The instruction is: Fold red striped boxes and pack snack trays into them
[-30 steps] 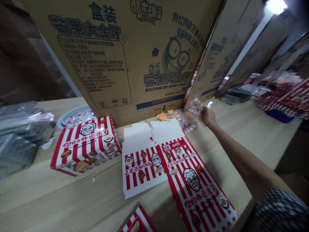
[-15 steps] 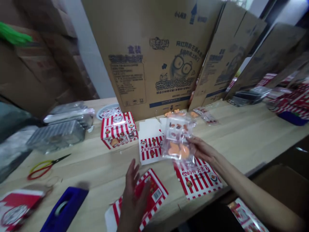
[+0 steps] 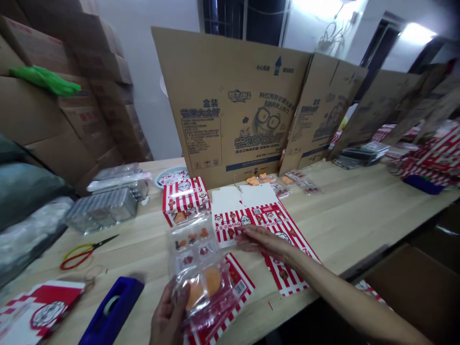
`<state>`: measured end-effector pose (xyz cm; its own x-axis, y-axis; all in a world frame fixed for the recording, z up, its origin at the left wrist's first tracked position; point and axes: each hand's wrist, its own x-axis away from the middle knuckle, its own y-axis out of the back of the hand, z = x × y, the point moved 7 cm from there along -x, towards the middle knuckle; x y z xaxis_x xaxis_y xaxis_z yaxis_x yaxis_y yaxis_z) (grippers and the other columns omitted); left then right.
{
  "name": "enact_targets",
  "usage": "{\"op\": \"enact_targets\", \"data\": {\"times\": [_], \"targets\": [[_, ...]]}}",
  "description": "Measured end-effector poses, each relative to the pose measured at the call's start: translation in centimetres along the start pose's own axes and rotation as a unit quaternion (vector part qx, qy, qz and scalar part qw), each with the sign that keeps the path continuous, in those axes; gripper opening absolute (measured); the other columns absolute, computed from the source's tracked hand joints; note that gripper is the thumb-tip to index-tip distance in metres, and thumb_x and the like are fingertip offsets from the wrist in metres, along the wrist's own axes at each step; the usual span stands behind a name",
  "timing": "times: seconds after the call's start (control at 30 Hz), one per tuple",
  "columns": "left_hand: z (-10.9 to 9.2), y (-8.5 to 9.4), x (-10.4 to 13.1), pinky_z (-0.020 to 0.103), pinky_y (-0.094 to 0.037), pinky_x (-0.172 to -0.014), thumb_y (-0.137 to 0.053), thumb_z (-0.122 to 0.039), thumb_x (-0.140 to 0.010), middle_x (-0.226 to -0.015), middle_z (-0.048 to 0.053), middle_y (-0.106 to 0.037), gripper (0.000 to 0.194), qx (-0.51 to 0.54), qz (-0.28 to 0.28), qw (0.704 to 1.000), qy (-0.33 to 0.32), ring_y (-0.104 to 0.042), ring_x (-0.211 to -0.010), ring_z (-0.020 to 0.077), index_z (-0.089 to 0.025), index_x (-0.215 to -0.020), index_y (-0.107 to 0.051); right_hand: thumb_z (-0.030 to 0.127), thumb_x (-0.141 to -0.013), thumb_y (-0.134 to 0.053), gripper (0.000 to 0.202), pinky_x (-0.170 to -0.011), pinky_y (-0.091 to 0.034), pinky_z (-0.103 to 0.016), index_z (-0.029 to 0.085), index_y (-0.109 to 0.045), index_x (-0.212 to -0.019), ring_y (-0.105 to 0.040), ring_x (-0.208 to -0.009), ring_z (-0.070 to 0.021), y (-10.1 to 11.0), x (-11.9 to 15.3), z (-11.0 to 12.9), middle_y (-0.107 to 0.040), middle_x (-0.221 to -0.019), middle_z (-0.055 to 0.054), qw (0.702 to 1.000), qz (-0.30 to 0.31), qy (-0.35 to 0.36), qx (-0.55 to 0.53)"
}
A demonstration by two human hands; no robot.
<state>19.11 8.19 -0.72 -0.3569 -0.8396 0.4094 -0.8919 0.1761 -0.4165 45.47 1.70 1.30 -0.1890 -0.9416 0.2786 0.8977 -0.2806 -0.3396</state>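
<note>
My left hand [image 3: 168, 309] pinches the lower left edge of a clear plastic pack [image 3: 196, 261], thumb in front. Inside the pack are orange pieces and small red and brown ones. Beneath it lies a red-and-white striped carton [image 3: 237, 275], partly covered. My right hand [image 3: 260, 242] holds nothing, its fingers stretched out to the left over a flattened striped carton [image 3: 266, 215] with white flaps. Whether the fingertips touch that carton I cannot tell. A folded-up striped box [image 3: 185, 199] stands behind the plastic pack.
Scissors [image 3: 86, 251], a blue tape dispenser [image 3: 111, 311] and another striped carton [image 3: 43, 309] lie at left. Clear plastic trays [image 3: 102, 211] sit behind them. A tall cardboard panel [image 3: 233, 110] stands along the back, with more packs [image 3: 302, 182] at its foot.
The plastic pack has passed from my right hand to my left, moving left and nearer. My right hand has let go and shifted left over the carton. The camera view has tilted up.
</note>
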Motion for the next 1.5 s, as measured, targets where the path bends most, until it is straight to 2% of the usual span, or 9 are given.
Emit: {"op": "enact_targets", "data": {"times": [0.23, 0.37, 0.5, 0.6, 0.73, 1.17, 1.33, 1.4, 1.5], "targets": [[2.6, -2.4, -1.2, 0.041, -0.062, -0.082, -0.088, -0.043, -0.065, -0.111, 0.008, -0.075, 0.080, 0.024, 0.018, 1.000, -0.004, -0.073, -0.101, 0.0314, -0.027, -0.134, -0.051, 0.036, -0.075, -0.085, 0.055, -0.081, -0.054, -0.031, 0.022, -0.065, -0.125, -0.071, -0.091, -0.0179, -7.8, -0.2, -5.2, -0.074, -0.110, -0.005, 0.994, 0.071, 0.042, -0.071], [1.7, -0.2, -2.9, 0.037, -0.056, -0.093, -0.087, -0.044, -0.065, -0.129, 0.012, -0.067, 0.075, -0.020, -0.001, 0.997, -0.076, -0.064, -0.120, 0.0312, -0.024, -0.129, -0.054, 0.031, -0.078, -0.083, 0.052, -0.076, -0.055, -0.031, 0.024, -0.065, -0.127, -0.071, -0.091, -0.0199, -7.0, 1.0, -5.8, -0.074, -0.108, -0.005, 0.994, 0.065, 0.055, -0.069], [-3.3, 3.5, -3.8, 0.035, -0.051, -0.101, -0.075, -0.052, -0.078, -0.156, 0.011, -0.043, 0.076, -0.086, -0.032, 0.983, -0.159, -0.049, -0.137, 0.0287, -0.029, -0.144, -0.044, 0.024, -0.074, -0.086, 0.058, -0.082, -0.053, -0.028, 0.023, -0.066, -0.129, -0.071, -0.095, -0.0182, -5.2, 2.6, -6.1, -0.075, -0.109, -0.004, 0.994, 0.106, 0.010, -0.014], [-5.6, 3.2, -3.2, 0.035, -0.054, -0.093, -0.079, -0.048, -0.074, -0.144, 0.014, -0.056, 0.076, -0.195, 0.073, 0.972, -0.113, -0.061, -0.123, 0.0292, -0.026, -0.141, -0.051, 0.023, -0.072, -0.087, 0.062, -0.084, -0.053, -0.028, 0.024, -0.066, -0.130, -0.070, -0.096, -0.0174, -5.2, 3.6, -6.4, -0.074, -0.116, -0.005, 0.983, 0.168, -0.044, 0.055], [-3.9, 2.0, -1.1, 0.031, -0.054, -0.078, -0.083, -0.037, -0.072, -0.104, 0.012, -0.076, 0.052, -0.264, 0.255, 0.930, 0.023, -0.071, -0.088, 0.0242, -0.015, -0.117, -0.070, 0.026, -0.074, -0.085, 0.053, -0.093, -0.052, -0.033, 0.022, -0.069, -0.124, -0.070, -0.101, -0.0187, -5.9, 3.1, -6.4, -0.074, -0.120, -0.006, 0.974, 0.196, -0.068, 0.097], [-2.3, 7.1, 3.8, 0.027, -0.058, -0.077, -0.083, -0.030, -0.076, -0.113, 0.011, -0.075, 0.050, -0.073, 0.111, 0.991, -0.009, -0.073, -0.090, 0.0202, -0.016, -0.121, -0.068, 0.040, -0.075, -0.084, 0.035, -0.079, -0.059, -0.031, 0.018, -0.074, -0.100, -0.071, -0.083, -0.0180, -8.5, 3.3, -6.6, -0.077, -0.095, -0.005, 0.994, 0.082, -0.056, 0.049], [-4.6, 11.1, 5.7, 0.025, -0.059, -0.073, -0.084, -0.024, -0.074, -0.097, 0.007, -0.077, 0.048, -0.024, 0.024, 0.999, -0.024, -0.073, -0.076, 0.0167, -0.014, -0.118, -0.067, 0.046, -0.081, -0.076, 0.063, -0.103, -0.050, -0.042, 0.028, -0.056, -0.138, -0.062, -0.121, -0.0243, -10.5, 2.6, -4.4, -0.066, -0.132, -0.007, 0.978, 0.157, 0.030, 0.135], [-6.7, 13.8, 6.8, 0.024, -0.060, -0.071, -0.084, -0.023, -0.074, -0.098, 0.005, -0.077, 0.050, -0.002, -0.045, 0.995, -0.094, -0.073, -0.072, 0.0149, -0.017, -0.120, -0.066, 0.046, -0.078, -0.079, 0.086, -0.115, -0.036, -0.050, 0.035, -0.037, -0.152, -0.040, -0.143, -0.0285, -11.2, 2.2, -3.6, -0.047, -0.153, -0.007, 0.937, 0.194, 0.094, 0.273], [-8.4, 17.5, 8.8, 0.022, -0.061, -0.070, -0.087, -0.020, -0.069, -0.098, 0.004, -0.077, 0.053, 0.014, -0.133, 0.979, -0.154, -0.073, -0.074, 0.0151, -0.016, -0.117, -0.067, 0.046, -0.063, -0.089, 0.114, -0.120, -0.003, -0.063, 0.033, -0.026, -0.157, -0.001, -0.154, -0.0386, -11.8, 0.8, -5.8, -0.019, -0.166, -0.010, 0.789, 0.230, 0.131, 0.555]]}}
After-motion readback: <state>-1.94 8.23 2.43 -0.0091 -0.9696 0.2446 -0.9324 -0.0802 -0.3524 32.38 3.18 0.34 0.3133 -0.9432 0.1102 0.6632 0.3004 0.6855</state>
